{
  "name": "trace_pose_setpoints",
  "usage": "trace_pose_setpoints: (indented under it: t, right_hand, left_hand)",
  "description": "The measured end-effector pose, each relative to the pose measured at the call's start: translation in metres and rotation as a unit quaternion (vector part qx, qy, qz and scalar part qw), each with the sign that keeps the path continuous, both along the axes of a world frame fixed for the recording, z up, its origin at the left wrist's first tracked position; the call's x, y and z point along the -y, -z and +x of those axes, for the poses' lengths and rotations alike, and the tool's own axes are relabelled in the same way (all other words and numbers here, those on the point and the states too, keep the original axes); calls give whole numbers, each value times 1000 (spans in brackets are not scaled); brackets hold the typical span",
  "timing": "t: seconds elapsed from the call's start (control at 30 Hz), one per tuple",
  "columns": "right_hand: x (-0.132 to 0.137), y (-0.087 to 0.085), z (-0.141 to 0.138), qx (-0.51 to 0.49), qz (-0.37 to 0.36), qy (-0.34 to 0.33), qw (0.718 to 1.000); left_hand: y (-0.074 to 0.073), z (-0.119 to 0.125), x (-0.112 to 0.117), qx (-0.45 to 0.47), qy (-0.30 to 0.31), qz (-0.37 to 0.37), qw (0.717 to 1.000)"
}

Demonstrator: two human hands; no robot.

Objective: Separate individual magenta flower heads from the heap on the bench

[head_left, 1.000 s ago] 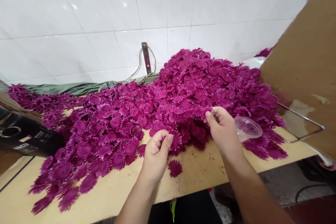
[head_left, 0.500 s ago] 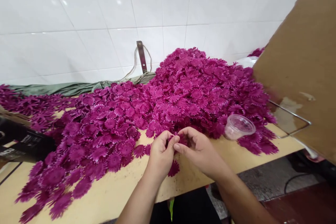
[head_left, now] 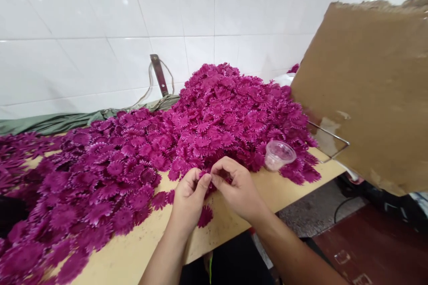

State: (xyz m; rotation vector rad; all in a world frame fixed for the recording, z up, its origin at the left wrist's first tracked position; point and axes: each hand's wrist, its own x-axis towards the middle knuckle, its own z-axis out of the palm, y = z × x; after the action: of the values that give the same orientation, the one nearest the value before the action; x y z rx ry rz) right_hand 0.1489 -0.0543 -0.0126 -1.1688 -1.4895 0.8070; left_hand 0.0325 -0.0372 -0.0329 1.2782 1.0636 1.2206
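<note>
Magenta flower piece (head_left: 203,173) right there, pinched in left hand (head_left: 190,195), between thumb and fingers; long axis hidden. Right hand (head_left: 238,187) just beside, fingers curled in, tips close together, grip unclear. Loose flower (head_left: 205,216) nearer wearer, on pale surface (head_left: 133,254). Big flower heap (head_left: 214,111) beyond; clear cup (head_left: 284,153) right; white tiled wall (head_left: 247,4) behind.

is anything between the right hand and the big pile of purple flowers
Nothing visible stands between the right hand and the pile of purple flowers just beyond it. The clear plastic cup sits off to that hand's right, by the pile's front edge.
</note>
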Motion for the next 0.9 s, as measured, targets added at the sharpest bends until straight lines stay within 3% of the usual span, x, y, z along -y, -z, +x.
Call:
trace_pose_setpoints:
  t: [0.2,0.37,0.5,0.6,0.7,0.77,0.83,0.9]
  right_hand:
    - [-11,-7,-4,-14,37,36,999]
    - [-27,-11,34,-70,38,190,979]
    - [-41,-21,47,-8,20,138,990]
    - [-63,-30,43,62,31,143,987]
    - [-79,-34,41,131,84,198,968]
    - [-78,-33,41,183,146,205,950]
    - [-66,-29,42,233,185,181,937]
    - [-50,-22,40,272,203,134,931]
  left_hand:
    - [-4,2,0,29,-30,31,999]
    - [3,-24,5,53,-121,47,990]
    - [-1,-25,-5,-26,-110,25,993]
    - [-12,-6,-20,-88,-65,79,991]
    - [-22,1,-31,-205,-88,193,956]
    - [-24,-10,-31,-270,-102,261,921]
    - [-20,-32,-24,-322,-104,280,899]
    - [-10,-60,-11,-373,-116,247,887]
